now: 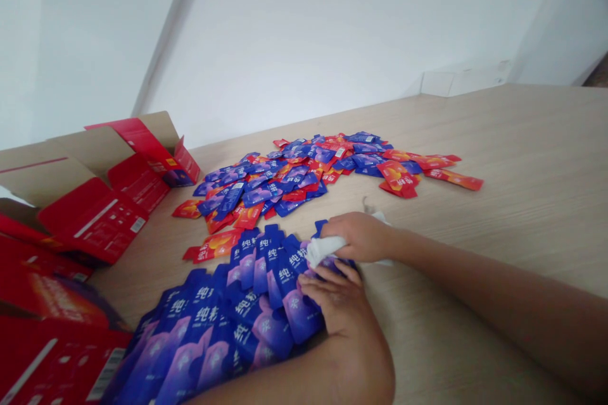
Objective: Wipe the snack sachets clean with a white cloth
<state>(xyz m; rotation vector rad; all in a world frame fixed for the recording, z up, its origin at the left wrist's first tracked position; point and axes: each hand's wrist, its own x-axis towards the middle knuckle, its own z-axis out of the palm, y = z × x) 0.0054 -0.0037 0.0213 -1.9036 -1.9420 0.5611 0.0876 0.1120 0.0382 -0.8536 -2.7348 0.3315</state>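
Carrying it all, the wood-grain surface (479, 253) had open red cartons (97, 221) at left, flaps crowding that side. Mixed red and blue sachets (285, 178) lay heaped beyond, limiting far-side room. Overlapping blue pouches (202, 316) lay nearer; looked light, flexible, probably slick, best taken by edges or narrow tops. Left hand (339, 305) rested on their right end, fingers spread; right hand (361, 237) gripped a white cloth (325, 251) over them, likely soft, easiest held bunched.

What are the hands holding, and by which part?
The right hand grips a white cloth around its middle; the left hand touches blue pouches, hold unclear.
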